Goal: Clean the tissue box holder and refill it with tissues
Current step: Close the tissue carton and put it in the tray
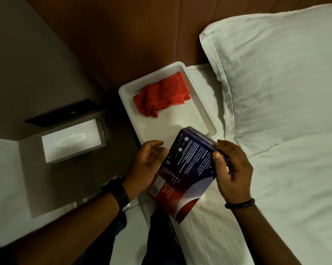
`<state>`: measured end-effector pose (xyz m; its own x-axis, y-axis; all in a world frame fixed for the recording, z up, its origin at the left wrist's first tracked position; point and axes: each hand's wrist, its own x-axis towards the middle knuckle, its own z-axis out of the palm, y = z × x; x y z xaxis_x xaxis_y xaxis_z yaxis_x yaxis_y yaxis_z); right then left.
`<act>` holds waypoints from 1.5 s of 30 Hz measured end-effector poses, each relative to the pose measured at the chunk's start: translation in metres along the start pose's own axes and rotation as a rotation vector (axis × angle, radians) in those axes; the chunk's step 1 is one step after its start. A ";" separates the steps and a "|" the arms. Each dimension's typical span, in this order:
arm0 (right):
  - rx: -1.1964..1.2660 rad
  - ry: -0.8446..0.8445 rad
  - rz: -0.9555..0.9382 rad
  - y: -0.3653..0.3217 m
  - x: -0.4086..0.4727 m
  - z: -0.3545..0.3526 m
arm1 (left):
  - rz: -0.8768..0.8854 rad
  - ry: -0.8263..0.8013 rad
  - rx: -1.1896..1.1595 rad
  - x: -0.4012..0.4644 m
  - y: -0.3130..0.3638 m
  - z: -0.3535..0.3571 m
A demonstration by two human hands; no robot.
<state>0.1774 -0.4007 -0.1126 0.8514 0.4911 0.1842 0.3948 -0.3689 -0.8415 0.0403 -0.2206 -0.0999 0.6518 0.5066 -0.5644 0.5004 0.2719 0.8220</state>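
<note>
A dark blue and red tissue box [184, 173] is held tilted over the bed's edge, printed underside facing up. My right hand [232, 169] grips its far right end, thumb on the printed face. My left hand [145, 163] cups the box's left side with fingers spread. The white tissue box holder [74, 140], with an oval slot on top, stands on the bedside table to the left. A white tray [128, 92] lies on the bed corner with a crumpled red cloth [161, 94] in it.
A white pillow [285, 73] fills the upper right on the white bed sheet [295, 197]. A brown headboard panel [132, 35] runs along the back. A black flat panel [63, 113] sits behind the holder. Tiled floor [142, 205] shows between table and bed.
</note>
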 end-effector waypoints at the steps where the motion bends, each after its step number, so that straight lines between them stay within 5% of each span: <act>1: 0.068 0.069 0.067 -0.001 0.004 -0.001 | -0.043 0.048 -0.001 -0.008 -0.004 -0.003; 5: 0.241 0.288 0.327 -0.010 0.023 0.004 | -0.169 0.124 -0.139 -0.031 -0.010 -0.014; 12: 0.307 0.338 0.486 -0.018 0.059 0.039 | -0.092 0.213 -0.173 -0.002 0.037 -0.022; 20: 0.105 0.103 0.383 -0.022 0.090 0.041 | 0.010 0.340 -0.116 0.025 0.058 -0.047; 27: 0.196 -0.058 0.568 -0.046 0.122 0.040 | 0.128 0.436 -0.236 0.028 0.067 -0.052; 34: 0.419 -0.249 0.480 -0.046 0.126 0.041 | -0.176 0.231 -0.421 0.024 0.058 -0.053; 39: 0.331 -0.192 0.503 -0.034 0.126 0.037 | -0.241 0.316 -0.353 0.025 0.056 -0.043; 45: 0.164 -0.222 0.466 -0.014 0.126 0.033 | -0.027 0.283 -0.240 0.029 0.042 -0.033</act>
<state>0.2679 -0.3080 -0.0946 0.8233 0.4660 -0.3240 -0.0813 -0.4682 -0.8799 0.0616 -0.1676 -0.0791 0.4401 0.6935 -0.5703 0.3455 0.4555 0.8205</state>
